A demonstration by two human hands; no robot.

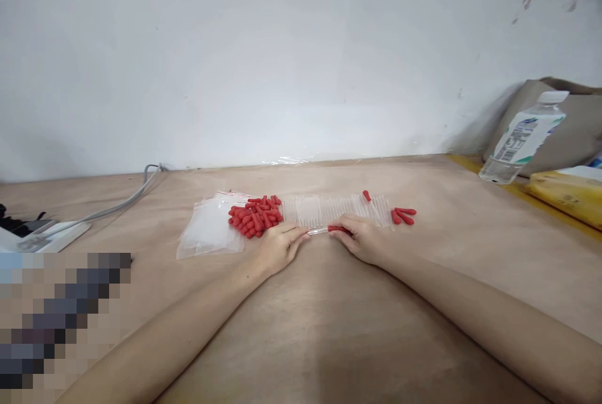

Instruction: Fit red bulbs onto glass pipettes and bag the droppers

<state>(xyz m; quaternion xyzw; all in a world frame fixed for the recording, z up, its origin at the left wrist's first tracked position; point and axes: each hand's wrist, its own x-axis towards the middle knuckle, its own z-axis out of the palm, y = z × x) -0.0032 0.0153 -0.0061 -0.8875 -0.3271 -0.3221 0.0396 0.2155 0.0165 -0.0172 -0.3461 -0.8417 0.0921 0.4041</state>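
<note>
Head view, bottle label: the clear bottle (pixel 499 170) at the right of the frame wore a white label (pixel 521 135) with green and blue patches; its dark print was too blurred to read.
Table edge: the brown tabletop (pixel 301 335) met the pale wall (pixel 282 59) around mid-height of the frame; a yellow packet (pixel 569 189) lay at the right.
Room below the hands: wood surface spread between the forearms down to the bottom of the frame.
Clear tube (pixel 318 231): at the centre of the frame, long axis left to right and nearly level; its left end was hidden by fingers.
Red bulb (pixel 333 228): at the tube's right end, in line with it; how far it sat on could not be told.
Left hand (pixel 281 246): pinched around the tube.
Right hand (pixel 365 239): closed on the bulb.
Tube row (pixel 303 208): just above the hands, axes running up and down the frame.
Bulb pile (pixel 254 217): left of the row, beside plastic bags (pixel 209 228).
Three loose bulbs (pixel 404 218): right of the row.
</note>
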